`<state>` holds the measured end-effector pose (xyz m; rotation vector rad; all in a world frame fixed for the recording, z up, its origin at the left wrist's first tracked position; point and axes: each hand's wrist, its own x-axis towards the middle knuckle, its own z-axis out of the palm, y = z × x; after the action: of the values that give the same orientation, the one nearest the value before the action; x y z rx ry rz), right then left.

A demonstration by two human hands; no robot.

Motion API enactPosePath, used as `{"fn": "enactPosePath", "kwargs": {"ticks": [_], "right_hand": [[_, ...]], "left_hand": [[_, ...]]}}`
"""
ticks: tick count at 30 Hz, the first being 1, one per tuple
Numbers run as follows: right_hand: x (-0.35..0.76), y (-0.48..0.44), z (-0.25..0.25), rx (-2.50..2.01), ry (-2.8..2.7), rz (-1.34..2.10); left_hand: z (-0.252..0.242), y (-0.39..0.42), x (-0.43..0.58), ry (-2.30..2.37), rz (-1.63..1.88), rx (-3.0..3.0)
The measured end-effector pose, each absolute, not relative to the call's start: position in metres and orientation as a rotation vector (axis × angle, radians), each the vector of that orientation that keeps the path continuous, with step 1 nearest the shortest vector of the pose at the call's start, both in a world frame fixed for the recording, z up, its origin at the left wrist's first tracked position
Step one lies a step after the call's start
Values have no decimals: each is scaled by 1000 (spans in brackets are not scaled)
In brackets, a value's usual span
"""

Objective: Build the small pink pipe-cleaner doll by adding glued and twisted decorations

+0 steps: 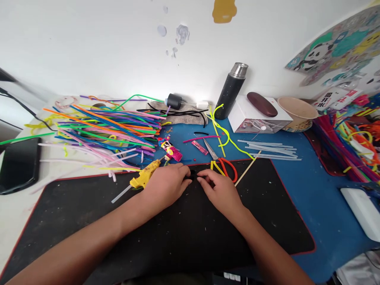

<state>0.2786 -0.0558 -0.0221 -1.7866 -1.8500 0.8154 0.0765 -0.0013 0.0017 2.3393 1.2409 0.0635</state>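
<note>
Over the black mat, my left hand is closed, thumb and forefinger pinching a small black pipe cleaner piece that barely stands out against the mat. Just right of it, my right hand has its thumb and forefinger drawn together; what they hold, if anything, is too small to make out. A yellow glue gun with a clear glue stick lies beside my left hand. Beyond my fingers rests a small pipe cleaner doll in pink and yellow. Scissors with red and yellow handles lie behind my right hand.
Many coloured pipe cleaners are piled at the left, near a black phone. At the back stand a black thermos, a white box and a woven basket. Clear glue sticks lie on the right.
</note>
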Motion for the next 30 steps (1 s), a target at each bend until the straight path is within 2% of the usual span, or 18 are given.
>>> {"fn": "enactPosePath", "kwargs": {"ticks": [6,23,30], "right_hand": [[282,-52,-22,-1810,-1876,763],[274,-32,-22,-1778,-2126,679],[276,-33,-22,-1762,-1926,769]], "left_hand": [[3,-1,89,1197,-90,2473],[-7,7,74,1206,42,2468],[-5,7,73,1257,63,2459]]}}
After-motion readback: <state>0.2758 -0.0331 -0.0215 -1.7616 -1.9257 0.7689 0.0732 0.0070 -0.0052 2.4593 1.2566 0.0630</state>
